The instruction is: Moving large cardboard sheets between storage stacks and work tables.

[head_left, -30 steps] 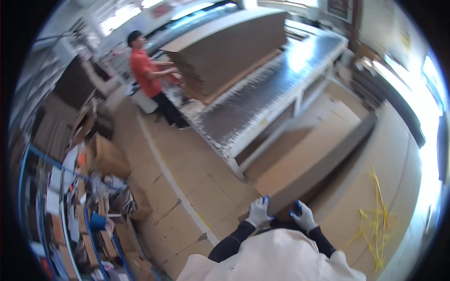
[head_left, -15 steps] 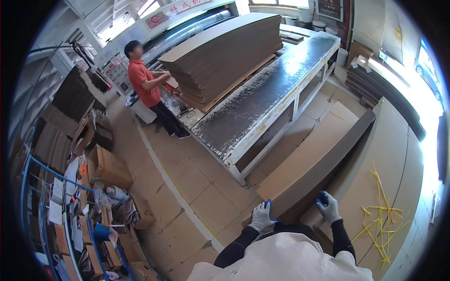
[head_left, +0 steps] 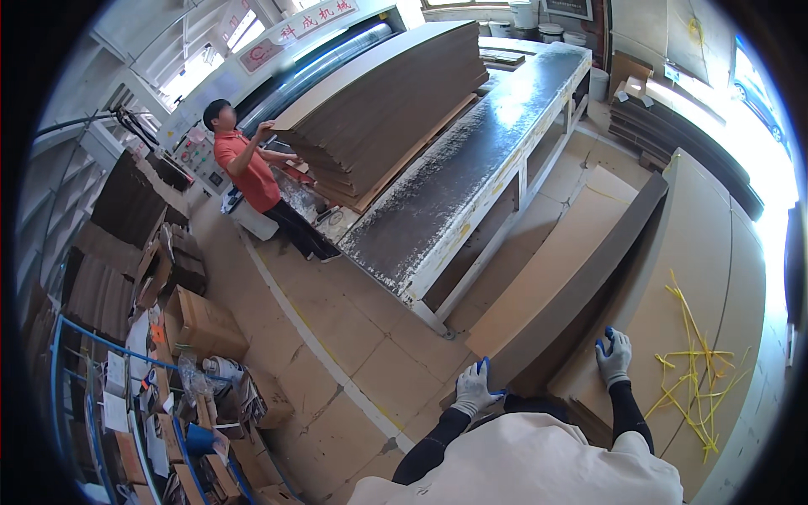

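With fingers spread on your left grip (head_left: 475,390) and right grip (head_left: 616,358), take the likely heavy, stiff cardboard stack (head_left: 579,279) by its end beside the left.

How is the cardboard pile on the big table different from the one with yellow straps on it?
The table pile sits farther off, on the table; the strap pile is close, by the person's right hand. The table pile shows mostly its tall, layered side; the strap pile mostly its flat top. Yellow straps lie on the strap pile; none show on the table pile. Both are brownish cardboard.
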